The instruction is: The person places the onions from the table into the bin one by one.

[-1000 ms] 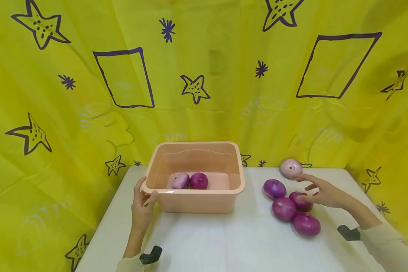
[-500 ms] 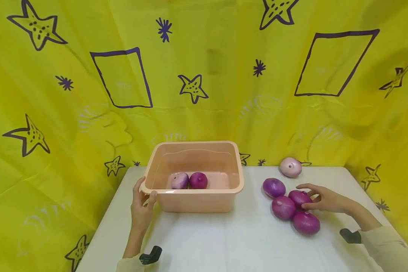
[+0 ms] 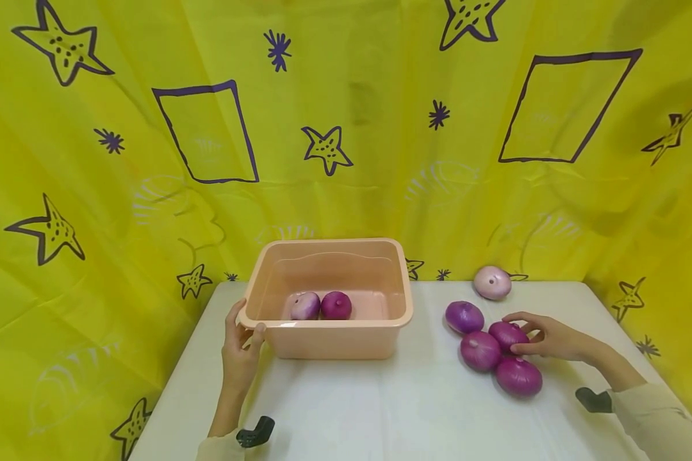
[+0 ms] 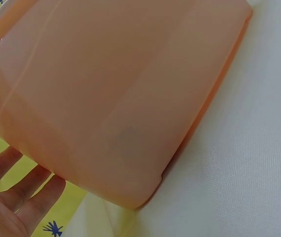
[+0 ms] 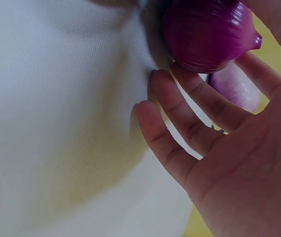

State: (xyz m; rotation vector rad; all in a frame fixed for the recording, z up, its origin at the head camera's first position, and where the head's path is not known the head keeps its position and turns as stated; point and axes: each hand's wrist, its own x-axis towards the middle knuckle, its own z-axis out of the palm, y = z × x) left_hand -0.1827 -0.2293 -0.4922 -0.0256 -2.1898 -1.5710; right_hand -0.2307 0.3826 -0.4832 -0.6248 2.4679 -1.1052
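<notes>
My left hand [image 3: 241, 352] grips the near left corner of a peach plastic tub [image 3: 331, 342], thumb on the front rim and fingers on the side. In the left wrist view, fingertips touch the tub wall [image 4: 106, 98]. Inside the tub lie a pale purple onion [image 3: 305, 307] and a dark red onion [image 3: 336, 306]. On the right, my right hand [image 3: 556, 339] holds a red onion [image 3: 505, 334] between thumb and fingers, still among its neighbours. The right wrist view has this onion [image 5: 207, 34] at the fingertips, other fingers loosely bent near the cloth.
Around the held onion lie a purple onion [image 3: 464, 317], a red onion [image 3: 481, 351] and another red onion [image 3: 519, 376]. A pale onion [image 3: 493, 283] sits at the back edge. The white table [image 3: 346, 410] meets a yellow patterned curtain [image 3: 375, 192] behind.
My right hand has come down and closed its thumb and fingers around the red onion; over the last half second it stays there. My left hand keeps its place on the tub.
</notes>
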